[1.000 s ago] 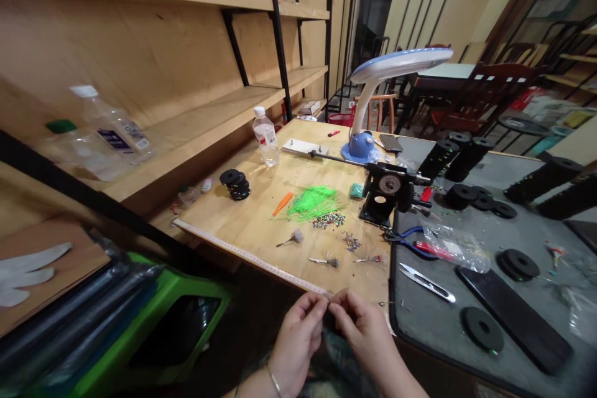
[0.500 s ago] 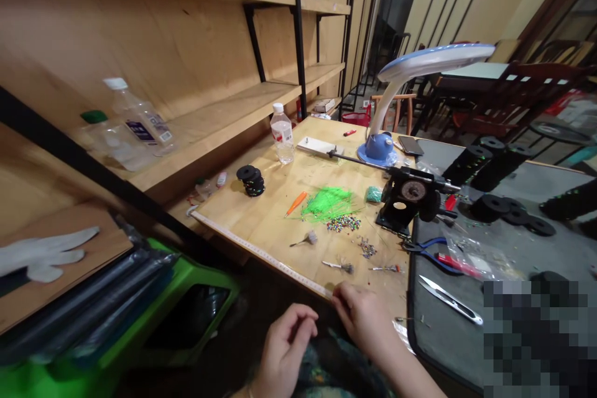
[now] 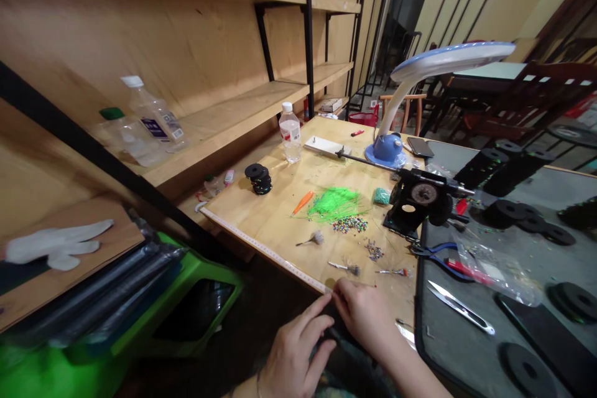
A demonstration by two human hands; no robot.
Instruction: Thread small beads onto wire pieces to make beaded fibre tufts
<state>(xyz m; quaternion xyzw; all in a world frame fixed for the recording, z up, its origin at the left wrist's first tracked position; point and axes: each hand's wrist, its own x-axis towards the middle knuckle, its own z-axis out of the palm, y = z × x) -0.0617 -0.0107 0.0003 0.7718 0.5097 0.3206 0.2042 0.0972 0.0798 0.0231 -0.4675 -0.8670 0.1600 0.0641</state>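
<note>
My left hand (image 3: 301, 348) hovers just below the table's front edge, fingers stretched and apart, index fingertip close to my right hand. Nothing shows in it. At that edge my right hand (image 3: 364, 314) is closed, fingers curled down; what they hold, if anything, is hidden. Beyond it on the table lie small pieces with bristly ends: one white-stemmed (image 3: 344, 268), one orange-tipped (image 3: 394, 272) and one pale-tufted (image 3: 311, 239). Behind them are tiny metal parts (image 3: 374, 250), coloured beads (image 3: 349, 224), bright green strands (image 3: 336, 202) and an orange pointed tool (image 3: 303, 203).
A black hand-cranked winder (image 3: 415, 199) stands before a blue lamp (image 3: 386, 149). Pliers (image 3: 438, 255), thread snips (image 3: 461, 308) and black spools (image 3: 527, 370) lie on the grey mat (image 3: 448, 354). At left are a water bottle (image 3: 290, 134), stacked spools (image 3: 258, 178) and a tape measure (image 3: 265, 250).
My left hand has moved up and right toward my right hand, its fingers stretching out from a curled pose. The right hand stays at the edge. The view has shifted slightly left.
</note>
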